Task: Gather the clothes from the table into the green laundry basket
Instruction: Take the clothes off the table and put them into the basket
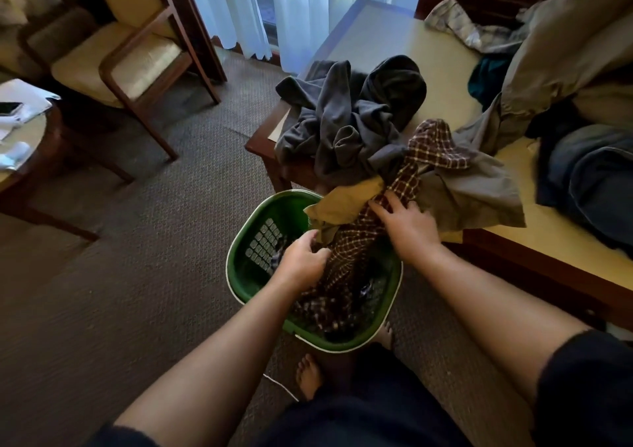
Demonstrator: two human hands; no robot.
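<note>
A green laundry basket [245, 268] stands on the carpet against the table's near corner. A brown checked cloth [346, 268] trails from the table edge down into it, beside an olive garment [346, 203]. My left hand [303, 258] grips the checked cloth over the basket. My right hand [407, 225] rests on the same cloth at the table edge, fingers curled into it. A dark grey garment [346, 117], a grey shirt [479, 189] and jeans [589, 176] lie on the table [387, 39].
More clothes are piled at the table's far right, including a pale patterned piece [455, 22] and a tan garment [565, 46]. A wooden armchair [130, 59] stands at the left and a round side table [20, 131] with a phone. My bare feet [308, 374] are beside the basket.
</note>
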